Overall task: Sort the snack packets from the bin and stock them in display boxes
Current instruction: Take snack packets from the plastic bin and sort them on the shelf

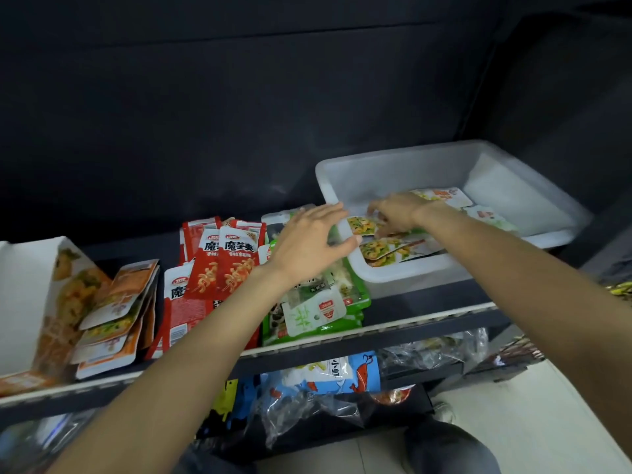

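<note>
Several green-and-white snack packets [383,244] left in the white plastic bin [403,159], lying flat in its near-left corner, long axes roughly across the bin; a few more with orange print [444,196] further back, toward bin centre.

R hand [396,213] is inside the bin, directly over the near-left packets, fingers curled down onto one. Looks like a pinch on a packet edge, but fingertips are hidden, so can't confirm a grip. L hand [314,244] just outside the bin's left wall, fingers spread and relaxed, thumb touching the rim area, holding nothing. R hand clearly nearer the packets; L would have to cross the rim.

Left of bin, same shelf: green packets in their display box [318,316], touching the bin's near-left corner. Next left, red packets [222,265] standing upright. Further left, orange packets [116,313] leaning, then a white carton flap [30,302] at far left.

Judgement: green box is the closest match for the packets in hand, so short lift over the bin's left rim. L forearm lies across that path and may need to clear.

Below the bin's shelf: blue shrimp-print bag [355,374] and clear plastic bags [427,350].
</note>
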